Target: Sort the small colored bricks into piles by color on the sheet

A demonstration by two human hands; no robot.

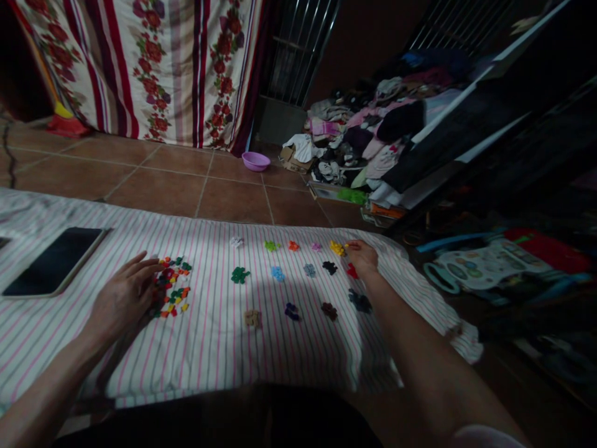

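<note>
Pieces in tan [252, 318] lie in the near row, right of the mixed pile [175, 289]. The left hand [125, 294] reaches over that pile's left edge, fingers loosely bent — whether they hold anything, I cannot tell. Farther off, well right of the mixed pile, the right hand [362, 254] pinches a yellow piece [346, 245] — just beside the yellow pile [336, 248].

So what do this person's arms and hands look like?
The left hand and right hand are ungloved, and I can make out no watch. Both forearms are uncovered; a pale sleeve edge shows on the right arm, its pattern too dim to tell.
</note>
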